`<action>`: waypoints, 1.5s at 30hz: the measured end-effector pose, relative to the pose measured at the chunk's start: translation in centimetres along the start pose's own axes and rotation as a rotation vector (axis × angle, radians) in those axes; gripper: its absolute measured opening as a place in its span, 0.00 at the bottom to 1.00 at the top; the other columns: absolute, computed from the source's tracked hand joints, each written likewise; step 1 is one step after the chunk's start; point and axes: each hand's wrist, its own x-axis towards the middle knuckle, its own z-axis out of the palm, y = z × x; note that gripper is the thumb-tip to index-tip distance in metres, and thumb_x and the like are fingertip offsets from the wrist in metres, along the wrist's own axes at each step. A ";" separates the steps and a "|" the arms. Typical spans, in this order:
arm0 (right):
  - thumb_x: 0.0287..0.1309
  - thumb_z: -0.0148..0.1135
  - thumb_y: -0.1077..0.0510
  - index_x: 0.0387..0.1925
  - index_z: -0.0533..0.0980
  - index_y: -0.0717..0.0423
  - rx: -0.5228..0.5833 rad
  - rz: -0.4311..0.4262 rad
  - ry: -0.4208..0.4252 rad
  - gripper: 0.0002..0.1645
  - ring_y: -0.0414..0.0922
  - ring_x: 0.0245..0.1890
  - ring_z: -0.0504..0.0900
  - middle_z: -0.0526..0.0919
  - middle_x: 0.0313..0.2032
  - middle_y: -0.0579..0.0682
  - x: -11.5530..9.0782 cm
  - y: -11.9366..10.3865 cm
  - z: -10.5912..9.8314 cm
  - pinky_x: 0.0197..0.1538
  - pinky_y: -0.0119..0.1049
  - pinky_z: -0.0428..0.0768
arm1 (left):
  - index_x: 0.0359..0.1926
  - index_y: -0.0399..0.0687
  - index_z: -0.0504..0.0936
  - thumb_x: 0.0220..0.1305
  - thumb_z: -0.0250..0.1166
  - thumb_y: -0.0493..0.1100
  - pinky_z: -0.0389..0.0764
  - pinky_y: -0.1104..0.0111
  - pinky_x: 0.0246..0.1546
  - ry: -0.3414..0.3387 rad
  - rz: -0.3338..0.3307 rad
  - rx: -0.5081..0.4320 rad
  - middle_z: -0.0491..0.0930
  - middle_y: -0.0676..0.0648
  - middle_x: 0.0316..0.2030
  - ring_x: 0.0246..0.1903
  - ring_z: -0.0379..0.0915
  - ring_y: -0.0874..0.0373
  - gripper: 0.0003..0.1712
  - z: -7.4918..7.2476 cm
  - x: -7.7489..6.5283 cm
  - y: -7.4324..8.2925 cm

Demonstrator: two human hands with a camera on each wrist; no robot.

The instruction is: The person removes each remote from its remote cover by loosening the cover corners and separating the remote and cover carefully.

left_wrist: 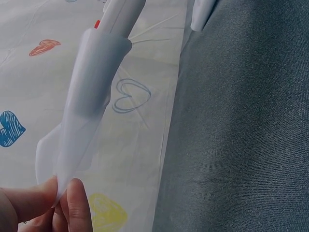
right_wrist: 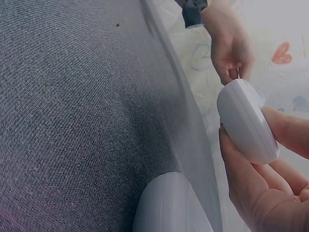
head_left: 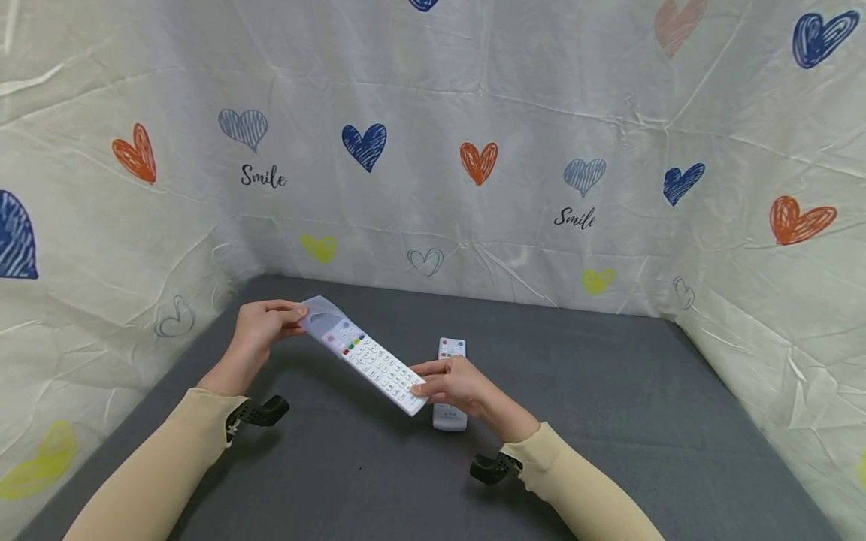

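Note:
A white remote control (head_left: 386, 370) with rows of buttons is held tilted above the table, its upper end inside a translucent sleeve (head_left: 323, 321). My left hand (head_left: 265, 327) pinches the sleeve's far corner between thumb and fingers. In the left wrist view the sleeve (left_wrist: 89, 82) covers only part of the remote, and its closed end hangs flat and slack. At the remote's other end, my right hand (head_left: 460, 385) grips it, thumb on the button side and fingers beneath. Partly behind that hand, a second white remote (head_left: 449, 418) lies on the table.
The grey cloth-covered table (head_left: 575, 391) fills the lower part of the head view. White fabric with printed hearts (head_left: 514, 210) walls it in at the back and sides. Black wrist straps (head_left: 260, 412) sit on both wrists, over beige sleeves.

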 end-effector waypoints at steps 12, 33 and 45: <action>0.55 0.64 0.67 0.56 0.74 0.67 -0.007 0.008 0.002 0.25 0.40 0.39 0.82 0.83 0.46 0.57 -0.2 0.3 -0.2 0.47 0.36 0.82 | 0.41 0.38 0.82 0.60 0.66 0.41 0.84 0.71 0.34 -0.019 -0.004 -0.025 0.79 0.58 0.25 0.24 0.79 0.65 0.11 -0.1 -0.2 0.1; 0.55 0.64 0.67 0.56 0.74 0.67 0.003 0.027 -0.003 0.25 0.41 0.39 0.82 0.83 0.46 0.56 -0.6 0.6 -0.7 0.47 0.37 0.83 | 0.46 0.34 0.80 0.61 0.65 0.42 0.84 0.72 0.34 0.001 -0.004 0.002 0.78 0.58 0.26 0.25 0.79 0.66 0.17 0.0 -0.1 -0.4; 0.55 0.64 0.66 0.56 0.74 0.66 0.005 0.025 -0.020 0.24 0.41 0.39 0.82 0.83 0.45 0.55 -0.7 0.7 -0.9 0.47 0.36 0.83 | 0.43 0.37 0.81 0.61 0.65 0.41 0.84 0.70 0.36 0.002 0.005 -0.007 0.79 0.58 0.26 0.25 0.79 0.66 0.12 -0.2 -0.1 -0.4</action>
